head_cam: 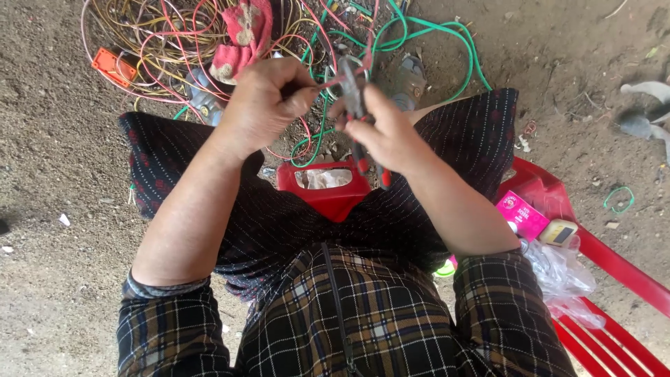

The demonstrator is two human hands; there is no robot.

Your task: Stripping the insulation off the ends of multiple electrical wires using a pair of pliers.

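We sit over the dirt floor (56, 139) with our left hand (262, 105), fingers pinched together on a thin pink wire (322, 84), pulling it taut so its end meets the tool. Our right hand (387, 136) has its fingers clamped around red-handled pliers (354, 98), held up between our knees where we can see the nose; the pliers look worn, grey metal with red grips. Beyond them lies a tangle of wires (209, 42), yellow, pink and green.
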